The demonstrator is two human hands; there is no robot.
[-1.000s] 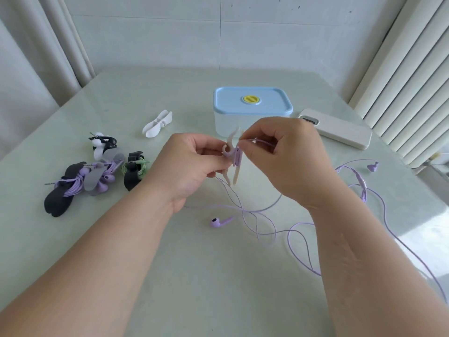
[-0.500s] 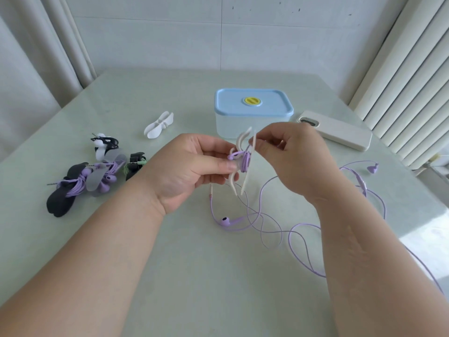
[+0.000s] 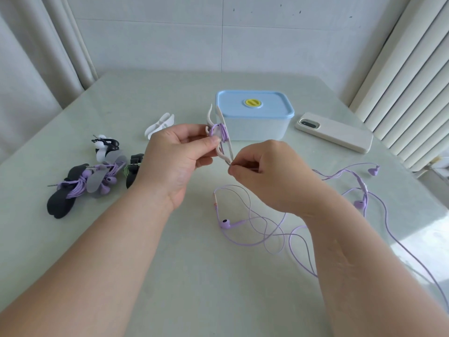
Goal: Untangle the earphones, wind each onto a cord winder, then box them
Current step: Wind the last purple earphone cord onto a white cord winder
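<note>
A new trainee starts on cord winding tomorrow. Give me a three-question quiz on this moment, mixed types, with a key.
1. True or false: the blue lid is off the box.
2. Which hand grips the cord winder that has purple cord wrapped on it? A) left hand B) right hand C) neither
3. Fill in: the spare white winder lies on the table to the ___ of the box.

Key:
1. False: the lid is on the box.
2. A: the right hand pinches the purple cord just below the winder.
3. Left.
</note>
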